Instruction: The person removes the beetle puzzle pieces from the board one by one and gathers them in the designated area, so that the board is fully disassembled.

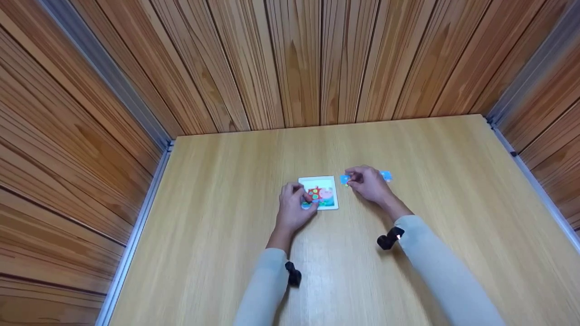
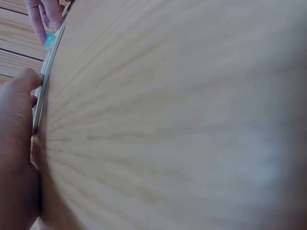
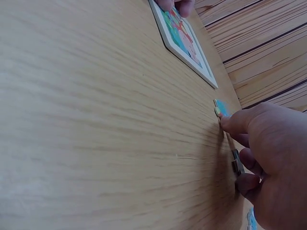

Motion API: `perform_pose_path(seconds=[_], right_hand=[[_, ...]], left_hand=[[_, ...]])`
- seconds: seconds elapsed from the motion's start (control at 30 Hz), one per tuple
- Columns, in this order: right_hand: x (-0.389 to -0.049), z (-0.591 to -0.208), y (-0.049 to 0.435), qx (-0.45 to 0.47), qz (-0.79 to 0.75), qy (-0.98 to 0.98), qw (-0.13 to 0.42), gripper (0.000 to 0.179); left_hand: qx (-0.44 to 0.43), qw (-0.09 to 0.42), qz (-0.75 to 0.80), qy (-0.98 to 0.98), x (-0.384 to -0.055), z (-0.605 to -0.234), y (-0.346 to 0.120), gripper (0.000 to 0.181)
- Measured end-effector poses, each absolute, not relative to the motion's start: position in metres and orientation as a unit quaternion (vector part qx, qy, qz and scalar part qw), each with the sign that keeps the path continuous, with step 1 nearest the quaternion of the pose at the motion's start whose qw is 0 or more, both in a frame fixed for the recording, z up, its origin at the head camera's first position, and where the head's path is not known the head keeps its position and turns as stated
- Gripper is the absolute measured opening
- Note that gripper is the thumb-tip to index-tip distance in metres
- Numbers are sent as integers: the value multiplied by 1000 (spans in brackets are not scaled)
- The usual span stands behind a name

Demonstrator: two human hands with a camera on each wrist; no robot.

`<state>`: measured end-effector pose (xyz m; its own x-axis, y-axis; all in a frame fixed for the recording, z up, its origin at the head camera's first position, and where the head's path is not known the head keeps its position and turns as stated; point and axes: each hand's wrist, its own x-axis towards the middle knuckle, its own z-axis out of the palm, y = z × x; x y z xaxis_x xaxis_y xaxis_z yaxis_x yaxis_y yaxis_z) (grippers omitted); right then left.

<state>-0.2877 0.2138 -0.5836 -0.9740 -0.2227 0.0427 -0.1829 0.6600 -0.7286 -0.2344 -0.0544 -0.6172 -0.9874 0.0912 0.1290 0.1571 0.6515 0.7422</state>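
Observation:
A white-framed jigsaw puzzle tray (image 1: 336,199) lies flat on the table, with a picture of a pink cartoon figure in red (image 1: 325,194) partly filling it. My left hand (image 1: 294,209) grips the tray at its left side, the thumb by the near edge and bent fingers over the picture. To the right of the tray, my right hand (image 1: 369,184) pinches a small blue puzzle piece (image 3: 221,108) close to the table. Another piece (image 3: 237,163) is under its curled fingers, mostly hidden. A further blue piece (image 1: 386,175) lies just beyond that hand.
The light wooden table (image 1: 217,217) is bounded by a plank wall (image 1: 294,68) at the back and plank walls at both sides. Metal rails (image 1: 136,231) run along the side edges. Each sleeve carries a small black wrist camera (image 1: 389,238).

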Motion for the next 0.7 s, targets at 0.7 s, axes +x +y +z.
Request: perform_pose_path(seconds=[0.7], right_hand=[[-294,-558,225,-106,-404,908,30,40]], left_hand=[[-86,60,-407,-908,-234,-617,-55,24]])
